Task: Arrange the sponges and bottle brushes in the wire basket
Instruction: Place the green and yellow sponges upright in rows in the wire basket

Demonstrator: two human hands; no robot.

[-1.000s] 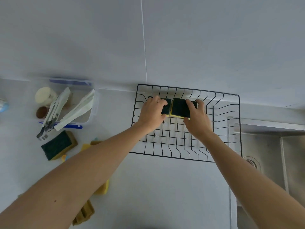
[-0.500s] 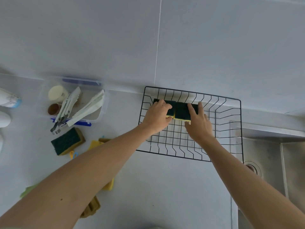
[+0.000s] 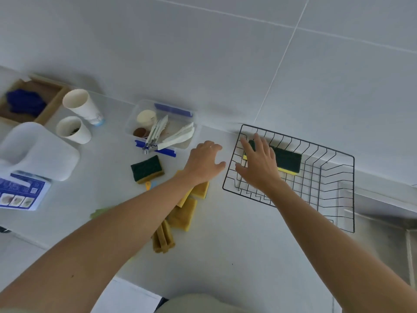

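A black wire basket (image 3: pixel 338 154) stands on the white counter at the right. Green-topped yellow sponges (image 3: pixel 287 160) lie side by side along its far wall. My right hand (image 3: pixel 259 164) hovers flat over their left end with fingers spread, holding nothing. My left hand (image 3: pixel 205 162) is outside the basket, open, above the counter just left of the rim. Another green-and-yellow sponge (image 3: pixel 146 169) lies on the counter further left. Several yellow and tan sponges (image 3: pixel 184 214) lie partly under my left forearm. White bottle brushes (image 3: pixel 178 137) rest in a clear tub.
The clear tub (image 3: pixel 162 123) with blue clips holds small jars and the brushes. Two paper cups (image 3: pixel 76 118), a white jug (image 3: pixel 36 150), a printed leaflet (image 3: pixel 20 192) and a wooden tray (image 3: pixel 31 100) stand at the left. A steel sink (image 3: pixel 383 213) lies right of the basket.
My left hand has let go of the sponge in the basket and moved left, out over the counter. My right hand has shifted toward the basket's left end. The view has swung left.
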